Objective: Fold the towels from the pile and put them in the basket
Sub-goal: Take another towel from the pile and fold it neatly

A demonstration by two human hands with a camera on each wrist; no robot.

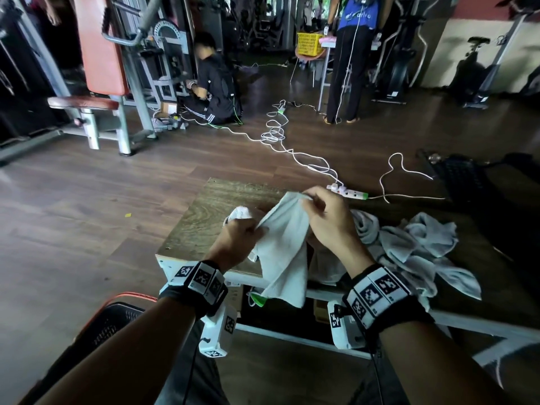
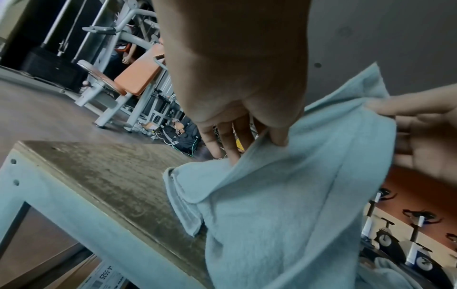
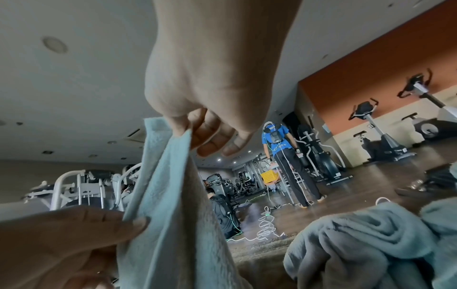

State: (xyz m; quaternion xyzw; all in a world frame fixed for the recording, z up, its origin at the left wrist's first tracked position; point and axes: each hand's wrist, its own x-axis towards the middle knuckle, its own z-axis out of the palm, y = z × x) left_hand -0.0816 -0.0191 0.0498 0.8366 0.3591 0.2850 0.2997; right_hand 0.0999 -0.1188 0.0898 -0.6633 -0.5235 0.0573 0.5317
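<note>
A white towel (image 1: 285,244) hangs between both hands above the wooden table (image 1: 204,217), its lower end drooping past the front edge. My left hand (image 1: 241,233) pinches its left edge; in the left wrist view the thumb and fingers (image 2: 232,144) clamp the cloth (image 2: 284,195). My right hand (image 1: 324,211) pinches the upper corner; in the right wrist view that corner (image 3: 170,176) runs down from its fingertips (image 3: 183,129). The pile of crumpled towels (image 1: 409,247) lies on the table to the right, also seen as grey folds (image 3: 358,244). A black basket (image 1: 114,320) with an orange rim stands on the floor at lower left.
White cables and a power strip (image 1: 347,192) trail over the floor beyond the table. A gym machine with a red seat (image 1: 96,83) stands far left, where a person crouches (image 1: 213,83). Another person stands by a yellow basket (image 1: 309,43) at the back.
</note>
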